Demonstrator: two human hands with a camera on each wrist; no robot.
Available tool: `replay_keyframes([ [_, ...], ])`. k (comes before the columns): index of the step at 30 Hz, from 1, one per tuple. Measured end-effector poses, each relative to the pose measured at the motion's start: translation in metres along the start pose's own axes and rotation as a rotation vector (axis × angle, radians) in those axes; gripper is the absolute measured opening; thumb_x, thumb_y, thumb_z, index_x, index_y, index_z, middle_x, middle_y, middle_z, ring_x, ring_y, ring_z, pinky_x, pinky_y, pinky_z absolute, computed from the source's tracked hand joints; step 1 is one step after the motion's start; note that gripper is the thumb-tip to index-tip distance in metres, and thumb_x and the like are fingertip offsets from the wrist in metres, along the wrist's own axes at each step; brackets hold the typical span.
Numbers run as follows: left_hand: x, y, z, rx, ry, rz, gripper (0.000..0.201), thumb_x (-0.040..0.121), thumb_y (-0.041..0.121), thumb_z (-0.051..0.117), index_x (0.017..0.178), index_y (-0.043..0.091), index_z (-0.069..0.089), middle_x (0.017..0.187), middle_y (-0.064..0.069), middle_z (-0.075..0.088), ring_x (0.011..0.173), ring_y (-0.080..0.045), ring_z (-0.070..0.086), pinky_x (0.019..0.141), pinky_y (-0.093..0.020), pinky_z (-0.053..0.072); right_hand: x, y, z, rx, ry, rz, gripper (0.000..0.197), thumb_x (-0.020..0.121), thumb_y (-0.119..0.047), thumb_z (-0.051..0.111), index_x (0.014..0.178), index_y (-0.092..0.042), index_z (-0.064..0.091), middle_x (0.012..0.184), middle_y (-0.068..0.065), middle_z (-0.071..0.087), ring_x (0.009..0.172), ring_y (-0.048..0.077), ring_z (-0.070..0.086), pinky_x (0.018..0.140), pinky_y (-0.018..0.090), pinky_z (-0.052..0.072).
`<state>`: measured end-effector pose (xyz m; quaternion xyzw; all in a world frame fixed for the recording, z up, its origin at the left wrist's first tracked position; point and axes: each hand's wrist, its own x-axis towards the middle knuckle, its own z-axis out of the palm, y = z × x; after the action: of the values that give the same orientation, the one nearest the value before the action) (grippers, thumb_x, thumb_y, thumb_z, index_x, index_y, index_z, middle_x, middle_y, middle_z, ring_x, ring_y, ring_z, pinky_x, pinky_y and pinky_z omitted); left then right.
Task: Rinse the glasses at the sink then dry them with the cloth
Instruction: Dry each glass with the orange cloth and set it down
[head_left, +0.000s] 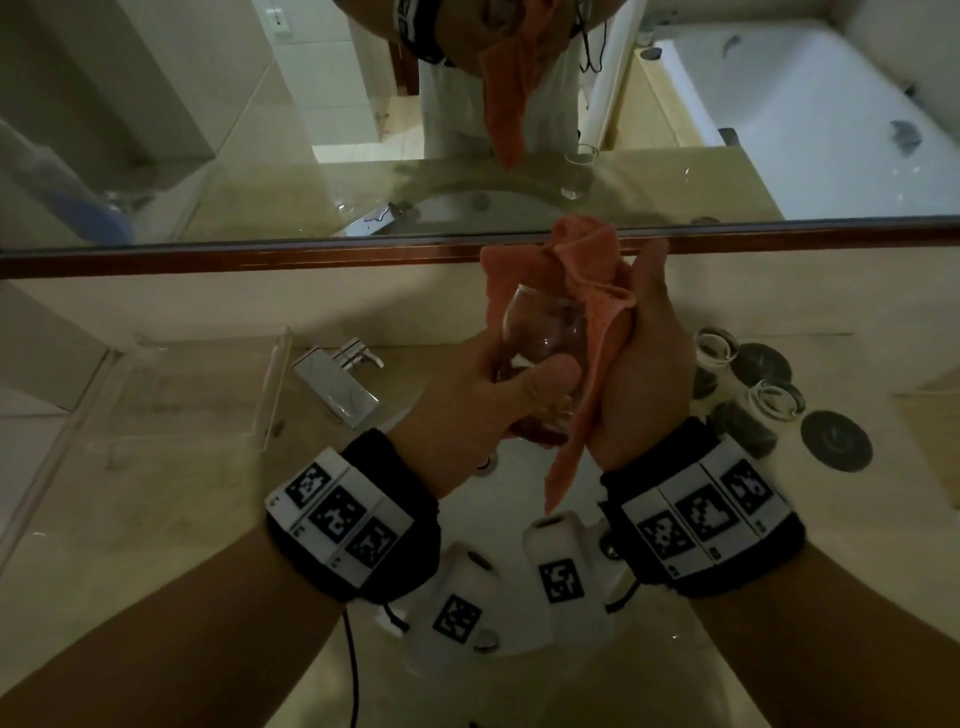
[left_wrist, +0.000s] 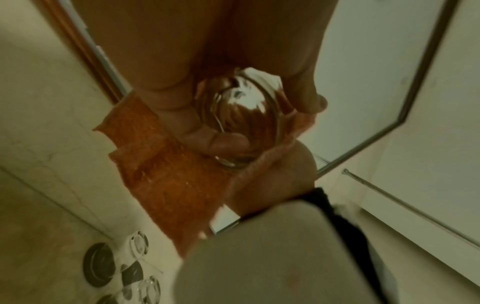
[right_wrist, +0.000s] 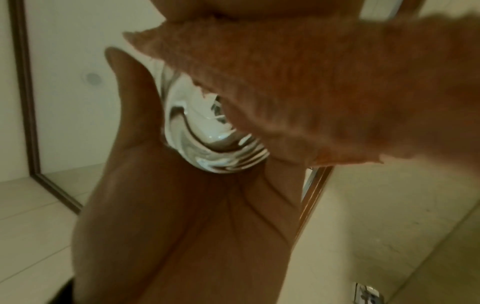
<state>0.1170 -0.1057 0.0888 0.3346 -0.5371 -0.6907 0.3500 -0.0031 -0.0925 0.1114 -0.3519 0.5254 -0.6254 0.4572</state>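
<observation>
My left hand (head_left: 498, 395) grips a clear round glass (head_left: 540, 338) by its lower part, above the sink (head_left: 498, 493). An orange cloth (head_left: 587, 291) wraps the glass's right side and rim. My right hand (head_left: 644, 364) holds this cloth and presses it against the glass. In the left wrist view my fingers (left_wrist: 221, 142) curl round the glass (left_wrist: 241, 115), with the cloth (left_wrist: 166, 185) behind it. Seen from the right wrist, the cloth (right_wrist: 324, 92) covers most of the glass (right_wrist: 207, 139) beside my palm. A loose corner of cloth hangs below my right hand.
A chrome faucet (head_left: 337, 379) stands left of my hands. Two more glasses (head_left: 717, 353) (head_left: 776, 400) sit on black coasters at the right, beside a bare coaster (head_left: 836, 440). A clear acrylic tray (head_left: 182, 395) lies at the left. The framed mirror (head_left: 260, 260) runs just behind.
</observation>
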Motion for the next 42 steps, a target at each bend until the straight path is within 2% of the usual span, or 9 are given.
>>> replay_keyframes([
  [4,0.002,-0.002,-0.010,-0.020,-0.014,-0.004,0.059,0.061,0.066,0.081,0.105,0.028,0.072,0.096,-0.002,0.075,0.083,-0.032,0.070,0.077,-0.058,0.055,0.008,-0.002,-0.007,0.043,0.006,-0.053,0.056,0.104,-0.043,0.035,0.105,0.000,0.069,0.086,0.018,0.074,0.083,0.034,0.072,0.080,0.046,0.059],
  [7,0.004,0.000,-0.014,-0.005,0.064,-0.005,0.072,0.063,0.067,0.080,0.114,0.018,0.064,0.092,-0.003,0.072,0.084,-0.037,0.061,0.078,-0.073,0.047,0.010,0.001,-0.013,-0.082,-0.095,-0.160,0.054,0.103,-0.046,0.035,0.114,-0.001,0.063,0.100,0.020,0.073,0.087,0.035,0.072,0.077,0.050,0.061],
  [14,0.005,0.011,-0.021,0.241,0.206,0.034,0.048,0.070,0.032,0.081,0.106,0.006,0.063,0.073,0.003,0.074,0.060,-0.012,0.071,0.056,-0.022,0.055,0.018,-0.010,-0.034,-0.435,-0.426,-0.089,0.057,0.097,-0.055,0.036,0.083,-0.016,0.074,0.075,0.008,0.073,0.069,0.027,0.070,0.060,0.042,0.057],
  [18,0.005,0.002,-0.025,0.442,0.204,0.098,0.064,0.056,0.026,0.095,0.112,0.019,0.066,0.101,0.000,0.076,0.088,-0.017,0.075,0.078,-0.040,0.063,0.026,-0.005,-0.044,-0.412,-0.670,0.159,0.034,0.097,-0.035,0.058,0.108,-0.006,0.071,0.098,0.023,0.074,0.089,0.044,0.071,0.087,0.056,0.058],
  [24,0.005,-0.006,-0.027,0.508,0.170,0.154,0.079,0.058,0.022,0.094,0.126,0.024,0.055,0.114,0.003,0.065,0.094,-0.011,0.072,0.075,-0.032,0.062,0.027,0.015,-0.051,-0.273,-0.599,0.118,0.030,0.080,-0.019,0.077,0.100,0.003,0.071,0.093,0.023,0.075,0.083,0.038,0.073,0.078,0.045,0.061],
  [29,0.011,0.004,-0.024,0.058,0.216,-0.251,0.059,0.085,0.065,0.056,0.122,0.020,0.061,0.102,-0.010,0.073,0.080,-0.024,0.075,0.056,-0.034,0.057,0.025,0.017,-0.045,-0.140,-0.530,0.059,0.031,0.080,-0.012,0.070,0.110,-0.005,0.070,0.095,0.020,0.075,0.080,0.035,0.074,0.073,0.046,0.063],
  [34,0.016,0.001,-0.036,0.249,0.129,0.028,0.032,0.091,0.026,0.068,0.116,0.009,0.058,0.102,-0.015,0.066,0.075,-0.031,0.070,0.063,-0.033,0.060,0.029,0.017,-0.052,-0.052,-0.493,0.233,0.047,0.084,-0.034,0.065,0.104,0.008,0.070,0.110,0.054,0.053,0.100,0.071,0.051,0.092,0.069,0.046],
  [38,0.018,-0.004,-0.046,0.384,-0.022,0.200,0.048,0.077,0.015,0.079,0.120,0.012,0.057,0.121,-0.013,0.059,0.101,-0.026,0.066,0.082,-0.035,0.059,0.031,0.018,-0.055,0.012,-0.473,0.279,0.039,0.080,-0.019,0.064,0.107,0.009,0.068,0.099,0.029,0.071,0.084,0.039,0.071,0.077,0.039,0.062],
  [42,0.022,-0.005,-0.041,0.115,0.069,-0.034,0.049,0.083,0.024,0.076,0.127,0.020,0.057,0.122,-0.008,0.064,0.105,-0.028,0.070,0.076,-0.038,0.061,0.031,0.015,-0.054,-0.180,-0.447,0.066,0.021,0.083,-0.016,0.073,0.098,-0.001,0.070,0.088,0.027,0.071,0.073,0.049,0.068,0.065,0.055,0.061],
])
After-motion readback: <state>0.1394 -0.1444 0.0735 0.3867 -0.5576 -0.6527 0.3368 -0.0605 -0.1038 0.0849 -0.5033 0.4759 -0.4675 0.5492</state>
